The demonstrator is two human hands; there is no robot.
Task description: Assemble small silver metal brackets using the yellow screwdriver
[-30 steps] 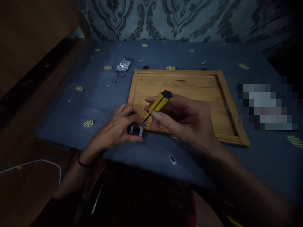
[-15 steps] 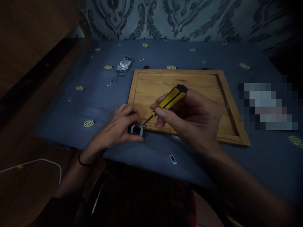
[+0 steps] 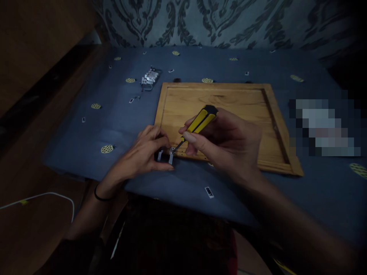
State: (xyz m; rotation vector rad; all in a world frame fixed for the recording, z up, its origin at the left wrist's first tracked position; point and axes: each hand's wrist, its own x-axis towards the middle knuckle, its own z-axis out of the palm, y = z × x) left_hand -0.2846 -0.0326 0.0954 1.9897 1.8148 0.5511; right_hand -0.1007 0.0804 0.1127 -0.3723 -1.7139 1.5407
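Observation:
A wooden framed panel [image 3: 229,95] lies flat on a blue patterned cloth [image 3: 86,133]. At its near left corner sits a small metal bracket [image 3: 164,156]. My left hand [image 3: 140,154] pinches that bracket and holds it against the panel's edge. My right hand [image 3: 223,141] is closed round a screwdriver with a yellow and black handle [image 3: 202,118]. Its thin shaft slants down to the left, and the tip rests at the bracket.
A small heap of metal brackets [image 3: 149,79] lies on the cloth at the back left, with a few tiny screws near it. A blurred patch covers something at the right. A patterned wall stands behind. A white cable lies on the floor at the left.
The screwdriver handle swung right and lower half a second ago, then came back left and more upright. Its tip stayed at the bracket. My left hand has kept its place.

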